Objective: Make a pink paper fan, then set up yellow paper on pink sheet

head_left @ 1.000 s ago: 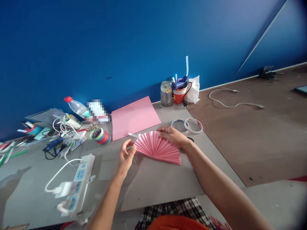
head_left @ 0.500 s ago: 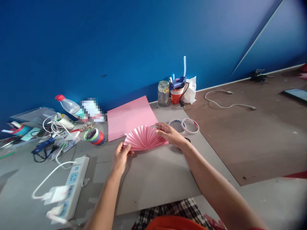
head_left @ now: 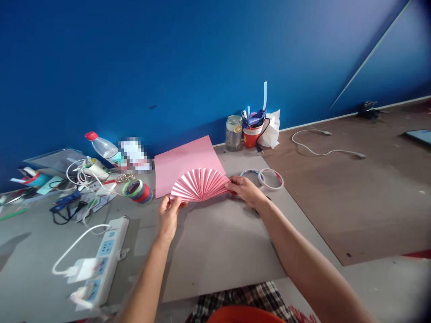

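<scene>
A pleated pink paper fan (head_left: 199,185) is spread into a half circle just above the grey board (head_left: 215,251). My left hand (head_left: 169,214) pinches the fan's left end between thumb and fingers. My right hand (head_left: 245,189) grips its right end. A flat pink paper sheet (head_left: 183,161) lies right behind the fan, partly covered by it.
Two tape rings (head_left: 266,177) lie right of my right hand. A stack of coloured tape rolls (head_left: 138,190), a power strip (head_left: 101,260) with white cables, a plastic bottle (head_left: 104,147), a glass jar (head_left: 233,132) and a red cup (head_left: 252,130) of tools stand around. Brown floor with a white cable (head_left: 323,151) lies to the right.
The fan has swung from pointing down-right to an upright half circle, moving up and left over the pink sheet. Both hands stayed on its ends.
</scene>
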Motion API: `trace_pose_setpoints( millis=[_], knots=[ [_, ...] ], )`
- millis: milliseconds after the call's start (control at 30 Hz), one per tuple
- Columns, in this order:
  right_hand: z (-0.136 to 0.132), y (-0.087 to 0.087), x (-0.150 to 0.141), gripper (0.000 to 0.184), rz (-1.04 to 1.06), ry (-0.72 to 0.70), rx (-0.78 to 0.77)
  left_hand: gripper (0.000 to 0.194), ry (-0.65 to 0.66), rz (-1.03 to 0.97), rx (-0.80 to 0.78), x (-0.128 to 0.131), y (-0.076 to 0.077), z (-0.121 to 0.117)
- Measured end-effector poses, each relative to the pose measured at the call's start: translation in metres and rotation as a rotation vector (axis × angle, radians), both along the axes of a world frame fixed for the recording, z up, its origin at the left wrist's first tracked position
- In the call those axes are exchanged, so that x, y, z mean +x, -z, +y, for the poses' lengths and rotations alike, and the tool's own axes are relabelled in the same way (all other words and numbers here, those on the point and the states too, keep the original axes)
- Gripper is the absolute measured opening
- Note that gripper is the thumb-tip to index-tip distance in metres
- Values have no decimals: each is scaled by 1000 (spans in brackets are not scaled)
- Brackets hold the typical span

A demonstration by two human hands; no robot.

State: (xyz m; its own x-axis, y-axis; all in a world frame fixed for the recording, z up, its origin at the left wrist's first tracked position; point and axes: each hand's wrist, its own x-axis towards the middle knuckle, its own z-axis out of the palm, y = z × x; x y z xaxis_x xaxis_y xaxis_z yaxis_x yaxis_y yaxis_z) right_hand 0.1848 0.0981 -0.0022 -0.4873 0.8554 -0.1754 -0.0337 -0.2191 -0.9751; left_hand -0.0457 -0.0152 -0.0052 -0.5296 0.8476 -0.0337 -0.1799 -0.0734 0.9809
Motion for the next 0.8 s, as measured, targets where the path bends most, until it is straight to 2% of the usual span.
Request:
trace_pose_setpoints(
  millis=[233,600,800],
  knots=[
    [4,2,2,24,69,85,-2,34,27,17,-14,-3,-4,11],
    [5,6,-1,32,139,151,-134,33,14,-90,10,-6,15,19],
    [4,10,-4,34,223,169,-157,33,15,-89,10,-7,13,17]
  ],
)
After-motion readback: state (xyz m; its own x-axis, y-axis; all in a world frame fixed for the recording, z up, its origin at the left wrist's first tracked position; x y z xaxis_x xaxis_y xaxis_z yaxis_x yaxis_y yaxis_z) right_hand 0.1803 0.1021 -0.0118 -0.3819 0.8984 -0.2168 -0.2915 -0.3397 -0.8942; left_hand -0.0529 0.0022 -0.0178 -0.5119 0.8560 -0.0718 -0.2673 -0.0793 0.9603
